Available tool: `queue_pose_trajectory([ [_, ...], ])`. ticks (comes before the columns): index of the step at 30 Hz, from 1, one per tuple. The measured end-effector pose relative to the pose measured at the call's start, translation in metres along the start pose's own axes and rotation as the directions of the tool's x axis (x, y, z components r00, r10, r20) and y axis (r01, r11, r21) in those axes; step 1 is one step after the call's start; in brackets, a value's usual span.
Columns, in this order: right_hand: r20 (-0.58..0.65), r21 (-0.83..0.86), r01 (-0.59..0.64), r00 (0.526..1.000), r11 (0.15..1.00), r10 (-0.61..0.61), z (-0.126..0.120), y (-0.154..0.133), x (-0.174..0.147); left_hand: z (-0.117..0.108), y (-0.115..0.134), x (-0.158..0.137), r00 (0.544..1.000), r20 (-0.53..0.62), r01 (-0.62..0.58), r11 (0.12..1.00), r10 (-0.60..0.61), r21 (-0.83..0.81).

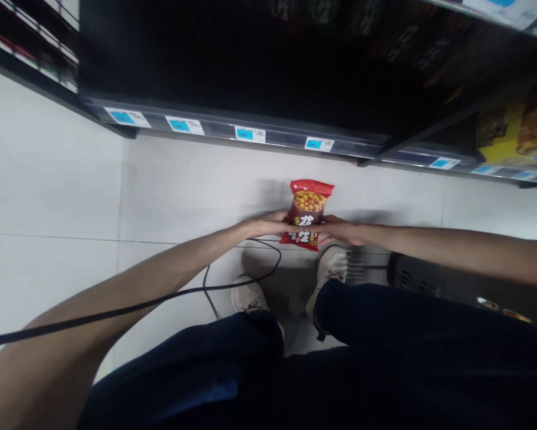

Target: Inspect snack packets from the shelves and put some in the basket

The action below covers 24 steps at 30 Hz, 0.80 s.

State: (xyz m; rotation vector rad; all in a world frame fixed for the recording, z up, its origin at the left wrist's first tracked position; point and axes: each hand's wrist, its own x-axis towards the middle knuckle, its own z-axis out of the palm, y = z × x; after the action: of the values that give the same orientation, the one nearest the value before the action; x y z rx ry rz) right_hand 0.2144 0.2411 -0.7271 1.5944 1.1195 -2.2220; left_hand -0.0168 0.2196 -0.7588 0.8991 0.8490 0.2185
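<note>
Head view. Finds one red snack packet (310, 206) grasped between left grip (272, 225) and right grip (345, 231), with thumbs across the lower front. Places it over the floor (183, 191), between the shelf unit (284, 136) and the shoes (334, 261). Cannot tell finger pressure.

Judged risks: could slip through slick film, given uneven squeezing; could crush contents or burst a seam, given too firm a press; could snag or trip on the cable (116, 312) (crosses the left forearm and loops near the left shoe).

Counts one packet, two grips, two shoes, one cable (apparently a single length) and one dark slotted container (416, 283) at right. Counts price labels (250, 134) as four on the left bay's lower edge, at least four on the right bay's, and one cropped at top right.
</note>
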Motion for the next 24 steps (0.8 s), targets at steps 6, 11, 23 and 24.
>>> queue_pose_trajectory([
  [6,-0.021,-0.012,-0.020,1.000,1.000,0.020,0.0020,-0.0041,-0.0018,-0.0005,-0.0003,0.0012,1.000,-0.016,0.004,1.000,-0.004,0.009],
  [11,-0.019,-0.051,-0.011,1.000,0.999,0.010,0.0003,-0.0024,-0.0013,0.0012,0.0008,0.0007,1.000,-0.013,0.009,1.000,-0.009,0.022],
  [23,-0.003,-0.078,0.010,1.000,0.997,-0.011,-0.0006,-0.0003,-0.0010,-0.0004,-0.0024,0.0025,1.000,0.012,-0.027,0.998,0.027,0.051],
  [24,-0.004,-0.082,0.010,1.000,0.997,-0.010,-0.0008,-0.0001,-0.0010,0.0000,-0.0023,0.0027,1.000,0.011,-0.025,0.998,0.024,0.052],
])
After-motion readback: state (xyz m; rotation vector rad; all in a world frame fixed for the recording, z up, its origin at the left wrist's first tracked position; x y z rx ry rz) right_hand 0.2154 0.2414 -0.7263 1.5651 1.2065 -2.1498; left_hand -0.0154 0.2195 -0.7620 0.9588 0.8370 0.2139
